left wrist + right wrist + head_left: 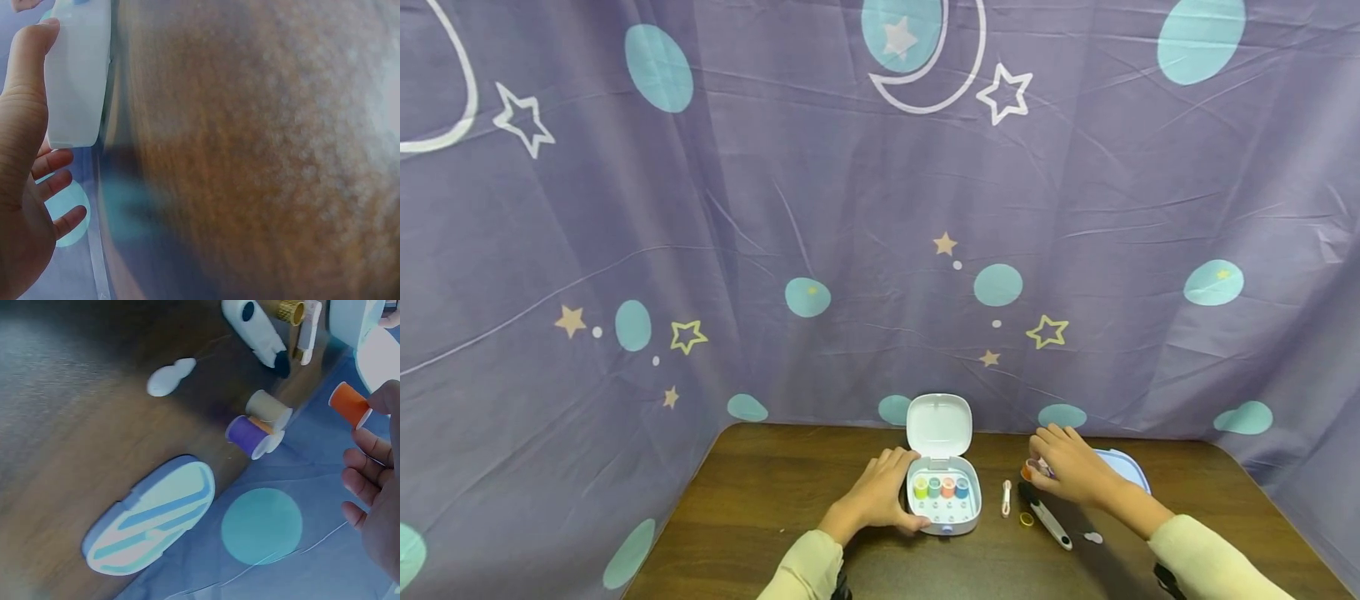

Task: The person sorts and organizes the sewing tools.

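Observation:
My left hand (878, 493) holds the left side of a small white sewing box (964, 527), thumb at the front and fingers toward the back. The box stands with its lid (938, 425) raised. Inside is a row of thread spools: yellow (921, 489), green (934, 488), coral (948, 487) and blue (962, 489), with bare pegs in front. To the right of the box, my right hand (1069, 463) pinches an orange thread spool (349, 406) between thumb and fingertips, above the table. A purple spool (245, 435) and a beige spool (267, 409) lie near that hand, with another orange one partly hidden.
Right of the box lie a pale bundled strip (1007, 498), a gold thimble (290, 311), a white tool with a black end (1049, 520) and a small white needle threader (166, 380). A blue-and-white oval case (150, 515) lies farther right. A purple curtain (850, 208) hangs behind the table.

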`<state>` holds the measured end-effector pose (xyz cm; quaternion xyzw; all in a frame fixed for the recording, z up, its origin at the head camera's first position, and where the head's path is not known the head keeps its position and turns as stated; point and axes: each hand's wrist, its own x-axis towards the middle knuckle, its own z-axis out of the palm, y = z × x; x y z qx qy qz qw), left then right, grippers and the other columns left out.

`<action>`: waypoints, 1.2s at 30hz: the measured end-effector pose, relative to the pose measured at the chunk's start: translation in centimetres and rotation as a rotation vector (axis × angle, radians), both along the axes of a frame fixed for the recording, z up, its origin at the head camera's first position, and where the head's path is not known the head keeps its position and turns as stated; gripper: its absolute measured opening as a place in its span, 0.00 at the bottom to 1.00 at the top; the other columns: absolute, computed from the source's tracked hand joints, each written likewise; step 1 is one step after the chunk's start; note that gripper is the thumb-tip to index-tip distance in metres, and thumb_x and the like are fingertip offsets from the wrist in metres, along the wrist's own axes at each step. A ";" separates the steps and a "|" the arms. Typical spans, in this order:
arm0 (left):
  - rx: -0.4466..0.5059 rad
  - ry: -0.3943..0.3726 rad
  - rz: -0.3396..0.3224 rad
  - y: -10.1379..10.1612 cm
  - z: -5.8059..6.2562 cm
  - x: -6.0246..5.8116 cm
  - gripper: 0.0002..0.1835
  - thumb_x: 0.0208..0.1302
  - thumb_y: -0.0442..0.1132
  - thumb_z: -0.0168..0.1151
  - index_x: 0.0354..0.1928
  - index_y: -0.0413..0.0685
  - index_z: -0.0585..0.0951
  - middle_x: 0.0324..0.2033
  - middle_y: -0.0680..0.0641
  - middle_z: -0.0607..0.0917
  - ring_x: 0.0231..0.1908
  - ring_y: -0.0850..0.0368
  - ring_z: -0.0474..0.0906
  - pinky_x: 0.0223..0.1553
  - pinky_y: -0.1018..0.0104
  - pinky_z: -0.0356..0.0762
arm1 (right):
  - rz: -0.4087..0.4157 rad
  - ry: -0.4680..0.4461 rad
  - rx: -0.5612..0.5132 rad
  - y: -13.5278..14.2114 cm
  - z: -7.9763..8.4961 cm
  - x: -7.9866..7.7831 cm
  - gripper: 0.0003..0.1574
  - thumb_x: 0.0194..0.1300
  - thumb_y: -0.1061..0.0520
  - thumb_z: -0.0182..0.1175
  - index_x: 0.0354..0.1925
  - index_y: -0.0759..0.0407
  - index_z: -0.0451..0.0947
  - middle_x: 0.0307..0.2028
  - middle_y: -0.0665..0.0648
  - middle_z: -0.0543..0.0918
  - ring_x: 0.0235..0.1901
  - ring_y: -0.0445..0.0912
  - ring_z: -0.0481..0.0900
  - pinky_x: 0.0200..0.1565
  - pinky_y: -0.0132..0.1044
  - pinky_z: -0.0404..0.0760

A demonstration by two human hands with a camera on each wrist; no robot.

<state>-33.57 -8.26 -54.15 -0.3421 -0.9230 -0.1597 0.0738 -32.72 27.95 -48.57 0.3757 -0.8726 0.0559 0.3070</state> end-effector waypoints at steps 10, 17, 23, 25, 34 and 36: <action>-0.015 -0.021 0.013 0.1 0.0 0.0 0.55 0.41 0.70 0.76 0.68 0.47 0.69 0.55 0.50 0.77 0.54 0.56 0.70 0.55 0.60 0.72 | 0.041 0.026 0.040 -2.4 1.6 -0.2 0.19 0.50 0.52 0.71 0.24 0.47 0.67 0.26 0.39 0.61 0.31 0.36 0.58 0.36 0.32 0.58; -0.027 -0.031 0.026 0.2 0.2 0.1 0.55 0.41 0.70 0.77 0.68 0.48 0.69 0.56 0.51 0.77 0.55 0.56 0.70 0.56 0.60 0.72 | 0.078 0.027 0.088 -4.5 2.7 0.1 0.18 0.53 0.51 0.70 0.26 0.48 0.67 0.27 0.41 0.60 0.31 0.37 0.57 0.36 0.34 0.60; -0.028 -0.026 0.022 0.2 0.3 0.1 0.55 0.41 0.69 0.77 0.68 0.48 0.69 0.56 0.51 0.77 0.55 0.56 0.70 0.55 0.61 0.72 | 0.138 0.068 0.132 -6.5 3.2 0.2 0.17 0.52 0.50 0.70 0.27 0.49 0.68 0.27 0.42 0.61 0.30 0.39 0.57 0.35 0.34 0.60; -0.027 -0.029 0.022 0.2 0.4 0.1 0.55 0.41 0.69 0.76 0.69 0.48 0.69 0.56 0.51 0.77 0.55 0.56 0.70 0.55 0.61 0.72 | 0.156 0.085 0.151 -7.2 3.2 0.2 0.17 0.52 0.50 0.69 0.28 0.49 0.69 0.27 0.43 0.62 0.31 0.39 0.58 0.35 0.34 0.61; -0.026 -0.050 0.020 0.2 0.4 0.1 0.54 0.44 0.70 0.75 0.69 0.48 0.68 0.56 0.51 0.76 0.53 0.57 0.69 0.53 0.61 0.72 | 0.205 0.126 0.223 -10.0 3.3 0.4 0.18 0.55 0.48 0.70 0.28 0.49 0.69 0.27 0.43 0.61 0.31 0.40 0.60 0.35 0.34 0.62; -0.029 -0.049 0.018 0.2 0.3 0.0 0.54 0.44 0.70 0.75 0.69 0.48 0.68 0.56 0.51 0.76 0.53 0.57 0.69 0.53 0.61 0.72 | 0.217 0.129 0.224 -10.5 3.3 0.4 0.18 0.55 0.49 0.71 0.28 0.49 0.69 0.27 0.43 0.60 0.30 0.39 0.59 0.34 0.34 0.63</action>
